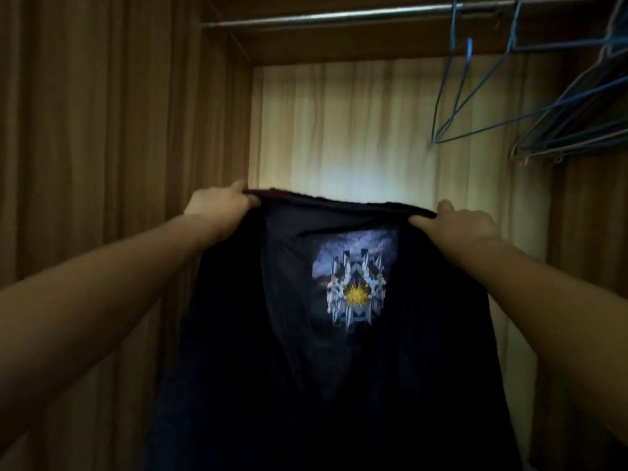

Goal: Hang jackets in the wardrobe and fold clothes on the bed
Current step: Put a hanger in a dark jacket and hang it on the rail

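2 bare hands hold a dark garment (306,368) up in front of an open wardrobe (102,130). The left hand (217,203) pinches the garment's top edge at its left corner, with fingers curled over the cloth and the thumb underneath. The right hand (465,222) grips the same edge at the right corner, its fingers folded over the fabric and its thumb pressed against the near side. Between the 2 hands the top edge is pulled nearly straight, dipping a little toward the right. A thin strip of dark red shows along that edge beside the left hand.

The garment hangs down from the hands and fills the lower middle of the view, and its bottom runs out of frame. Whether it is a jacket or a shirt cannot be told in the dim light. On the side facing the camera, below the top edge and a little right of centre, sits a printed picture (355,283) in blue and white with a yellow burst at its middle.

Behind the garment the wardrobe's pale back panel (339,124) is lit. A metal rail (339,13) crosses the top of the wardrobe, well above the hands. Several blue hangers (577,132) hang from the rail at its right end, bare and tilted.
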### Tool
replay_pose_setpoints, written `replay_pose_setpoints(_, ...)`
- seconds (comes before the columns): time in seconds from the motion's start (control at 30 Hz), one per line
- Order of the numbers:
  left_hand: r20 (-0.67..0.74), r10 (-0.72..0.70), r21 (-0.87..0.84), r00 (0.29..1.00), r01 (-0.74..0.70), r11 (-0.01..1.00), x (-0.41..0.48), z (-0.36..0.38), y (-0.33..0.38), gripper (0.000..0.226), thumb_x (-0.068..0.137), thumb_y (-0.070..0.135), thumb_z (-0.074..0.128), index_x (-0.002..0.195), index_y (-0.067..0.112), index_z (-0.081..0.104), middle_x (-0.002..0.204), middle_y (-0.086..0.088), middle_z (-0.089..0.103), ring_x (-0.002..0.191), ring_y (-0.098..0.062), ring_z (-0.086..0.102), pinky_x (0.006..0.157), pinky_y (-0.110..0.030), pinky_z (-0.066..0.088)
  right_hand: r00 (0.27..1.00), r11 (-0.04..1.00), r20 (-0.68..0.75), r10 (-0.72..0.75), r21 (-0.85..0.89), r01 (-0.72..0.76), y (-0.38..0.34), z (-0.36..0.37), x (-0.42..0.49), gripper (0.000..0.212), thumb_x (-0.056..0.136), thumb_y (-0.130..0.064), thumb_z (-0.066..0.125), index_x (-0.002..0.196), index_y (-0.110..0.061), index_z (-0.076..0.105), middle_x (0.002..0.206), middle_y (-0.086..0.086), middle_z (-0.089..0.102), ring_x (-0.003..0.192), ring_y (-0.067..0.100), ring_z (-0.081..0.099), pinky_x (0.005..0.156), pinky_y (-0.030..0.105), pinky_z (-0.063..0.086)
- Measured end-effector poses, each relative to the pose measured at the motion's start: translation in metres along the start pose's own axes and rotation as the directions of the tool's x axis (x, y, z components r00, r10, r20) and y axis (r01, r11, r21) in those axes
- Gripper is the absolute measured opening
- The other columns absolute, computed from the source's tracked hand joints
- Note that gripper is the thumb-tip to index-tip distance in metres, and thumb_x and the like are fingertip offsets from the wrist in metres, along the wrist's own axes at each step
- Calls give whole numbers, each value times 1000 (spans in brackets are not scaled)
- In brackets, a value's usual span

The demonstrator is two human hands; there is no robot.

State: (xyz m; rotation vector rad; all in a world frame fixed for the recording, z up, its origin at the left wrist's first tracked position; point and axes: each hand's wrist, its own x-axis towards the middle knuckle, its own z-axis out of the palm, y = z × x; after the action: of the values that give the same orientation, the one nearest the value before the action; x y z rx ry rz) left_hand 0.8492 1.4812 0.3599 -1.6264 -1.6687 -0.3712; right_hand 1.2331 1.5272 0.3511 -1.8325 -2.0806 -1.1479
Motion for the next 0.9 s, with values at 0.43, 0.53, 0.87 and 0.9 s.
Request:
replay_pose_setpoints(0.43, 63, -128, -20, 990, 129, 991, 22, 31, -23, 50, 101, 18, 43, 144, 42, 42, 151, -4, 37, 131, -39, 41, 95, -52, 50, 991, 989, -73, -112, -106, 103, 10, -19, 60, 53, 103, -46, 39, 151, -50, 16, 138, 14, 38, 118, 37, 52, 82, 39, 46)
replay_pose_setpoints(0.53, 159, -74, -122, 985, 94, 988, 0, 88, -10, 43, 100, 20, 46, 137, 41, 50, 145, -3, 43, 128, -35, 46, 97, -46, 50, 976, 980, 101, -192, 65, 186, -14, 30, 43, 58, 99, -59, 26, 155, -46, 22, 141, 13, 40, 117, 33, 54, 81, 34, 40)
replay_pose_setpoints(0.87, 535, 278, -472, 798, 10, 881, -112, 301, 71, 32, 86, -1, 54, 95, 28, 67, 114, 2, 49, 103, -22, 58, 92, -36, 50, 829, 931, 431, -357, 241, 276, -112, 250, -66, 31, 98, -31, 54, 128, -29, 61, 143, 6, 46, 134, 35, 45, 108, 35, 40)
replay_pose_setpoints(0.9, 543, 294, -496, 787, 18, 868, -123, 316, 79, 32, 86, 0, 55, 92, 29, 65, 116, 1, 48, 102, -23, 57, 93, -36, 49, 803, 929, 486, -346, 297, 221, -117, 269, -79, 33, 97, -27, 55, 130, -28, 61, 147, 10, 42, 134, 38, 43, 109, 37, 40)
